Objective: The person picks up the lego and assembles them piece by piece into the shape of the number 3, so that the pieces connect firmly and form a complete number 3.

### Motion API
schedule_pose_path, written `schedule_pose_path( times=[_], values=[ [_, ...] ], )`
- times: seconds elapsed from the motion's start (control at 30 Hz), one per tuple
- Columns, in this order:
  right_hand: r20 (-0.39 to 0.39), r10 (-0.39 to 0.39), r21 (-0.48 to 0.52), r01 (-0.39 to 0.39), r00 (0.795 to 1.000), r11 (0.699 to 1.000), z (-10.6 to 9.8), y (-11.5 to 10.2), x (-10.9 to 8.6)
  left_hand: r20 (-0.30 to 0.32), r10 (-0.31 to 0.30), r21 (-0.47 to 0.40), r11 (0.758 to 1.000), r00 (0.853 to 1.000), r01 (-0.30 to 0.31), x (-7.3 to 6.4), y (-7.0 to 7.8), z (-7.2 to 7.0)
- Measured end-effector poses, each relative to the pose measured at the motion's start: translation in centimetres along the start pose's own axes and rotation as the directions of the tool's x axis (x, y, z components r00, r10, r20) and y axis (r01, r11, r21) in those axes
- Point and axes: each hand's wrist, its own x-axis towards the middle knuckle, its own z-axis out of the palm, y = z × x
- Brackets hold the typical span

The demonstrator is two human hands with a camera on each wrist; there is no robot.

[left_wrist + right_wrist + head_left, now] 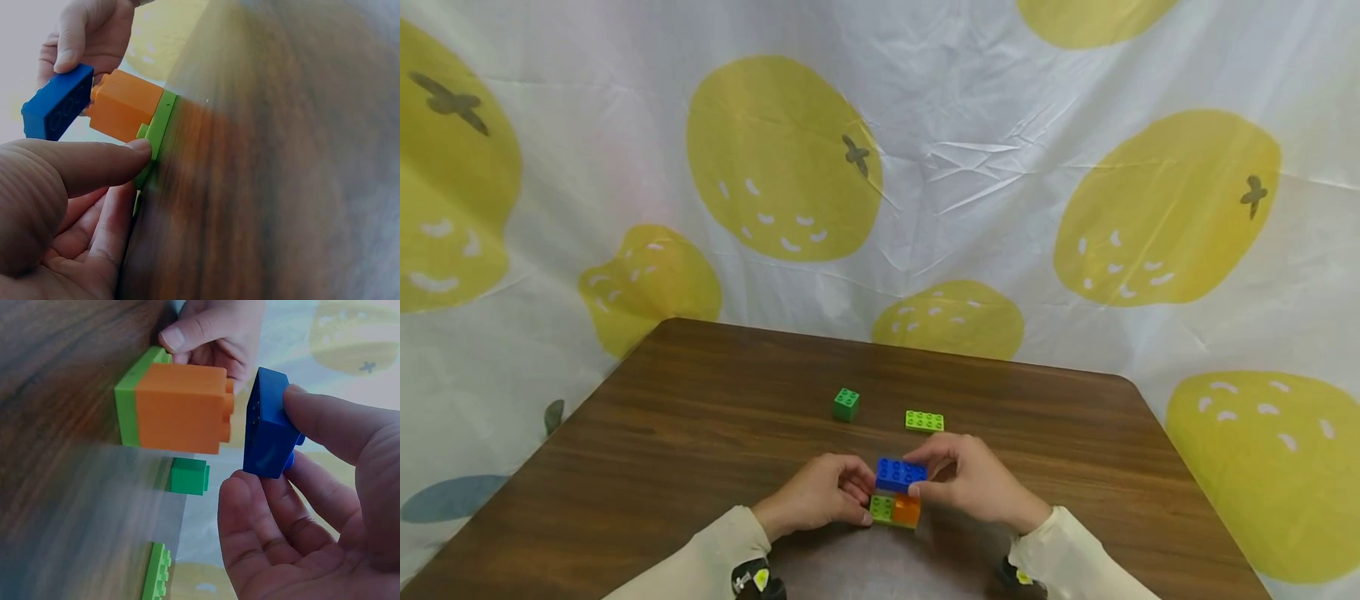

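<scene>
My right hand [973, 483] pinches a blue toy brick [901, 473] between thumb and fingers, tilted just above the studs of an orange brick [181, 407]. That orange brick stands on one end of a flat light-green plate brick [882, 507] lying on the table. At the plate's other end, where bare studs show, my left hand [820, 494] pinches its edge with the thumb [119, 164] and fingers. In the right wrist view a gap shows between the blue brick [270, 422] and the orange studs.
A small green brick [846, 404] sits farther back on the brown wooden table [737, 400]. Right of it lies another flat light-green plate brick [924, 421], just beyond my right hand. A white curtain [940, 192] with yellow fruit prints hangs behind the table.
</scene>
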Motion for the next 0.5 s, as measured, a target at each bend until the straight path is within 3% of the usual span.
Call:
schedule_pose_path(
  times=[0.5],
  values=[
    [-0.005, -0.049, 0.016, 0.049, 0.999, 0.999, 0.93, 0.31, -0.46, 0.007, -0.015, -0.001, 1.000, 1.000, 0.015, 0.13, -0.33, -0.09]
  ],
)
